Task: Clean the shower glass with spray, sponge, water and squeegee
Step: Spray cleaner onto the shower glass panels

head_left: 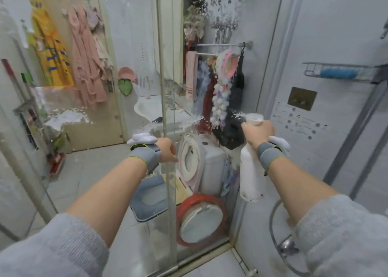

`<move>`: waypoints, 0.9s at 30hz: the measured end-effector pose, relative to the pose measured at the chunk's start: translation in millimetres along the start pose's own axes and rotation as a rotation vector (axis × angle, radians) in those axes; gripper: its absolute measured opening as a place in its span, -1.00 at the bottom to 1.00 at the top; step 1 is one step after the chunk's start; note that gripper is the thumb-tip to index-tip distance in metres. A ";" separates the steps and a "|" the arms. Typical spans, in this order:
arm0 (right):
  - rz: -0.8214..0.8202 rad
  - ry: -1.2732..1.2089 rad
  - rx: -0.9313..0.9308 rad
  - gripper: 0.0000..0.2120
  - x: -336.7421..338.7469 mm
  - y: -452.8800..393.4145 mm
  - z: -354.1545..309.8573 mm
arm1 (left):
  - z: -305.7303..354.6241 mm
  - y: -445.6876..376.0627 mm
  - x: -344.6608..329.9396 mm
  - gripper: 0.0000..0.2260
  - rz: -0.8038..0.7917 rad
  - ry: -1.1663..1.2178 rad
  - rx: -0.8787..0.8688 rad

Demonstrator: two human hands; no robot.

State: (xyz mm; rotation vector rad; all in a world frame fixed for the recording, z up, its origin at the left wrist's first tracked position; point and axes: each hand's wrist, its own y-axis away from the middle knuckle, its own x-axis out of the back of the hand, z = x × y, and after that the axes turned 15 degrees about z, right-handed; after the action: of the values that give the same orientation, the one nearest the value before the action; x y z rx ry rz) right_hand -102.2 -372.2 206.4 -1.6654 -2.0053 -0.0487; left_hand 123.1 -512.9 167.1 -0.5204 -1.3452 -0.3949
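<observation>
**White foam on the glass, spraying under way**

White foam streaks the shower glass (130, 100), which stands straight ahead of the person as sliding panels that meet at a vertical edge near the middle of the view. One patch sits low on the left panel, a streak crosses the middle, and a broad splatter covers the upper right. A fresh mist leaves the nozzle of the white spray bottle (251, 171), held upright in the right hand (259, 133) close to the right panel. That hand's fingers are curled round the bottle's neck and trigger. The left hand (168, 149) reaches to the panel's edge; it appears to grip the edge, though the fingers are mostly hidden behind the frame, so I cannot tell for certain.

Both wrists carry grey bands. Behind the glass are a toilet (195, 161), hanging robes (88, 56), and a rail of cloths. A wire shelf (336, 72) is fixed to the right wall and a shower hose (275, 230) loops below.

Judged from here, coverage is patchy: large clear areas remain, so later sponging could miss dirt there. Foam is also likely to run down to the floor, leaving it slippery. A wet grip on the bottle may slip too.
</observation>
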 end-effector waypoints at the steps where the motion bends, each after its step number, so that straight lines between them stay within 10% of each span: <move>1: 0.023 0.005 -0.009 -0.79 3.1 -5.9 5.4 | 5.0 -4.9 -4.3 -0.67 0.001 0.006 -0.009; 27: -0.352 0.195 -0.131 -0.77 -49.9 76.8 130.2 | -32.4 72.9 -127.3 -0.72 -0.175 0.021 0.218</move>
State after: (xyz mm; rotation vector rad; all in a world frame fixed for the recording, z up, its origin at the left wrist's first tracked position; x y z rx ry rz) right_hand -74.3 -353.0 50.9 -1.3044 -2.1544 -0.4579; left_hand 165.8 -474.6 28.4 -0.2179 -1.3988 -0.3895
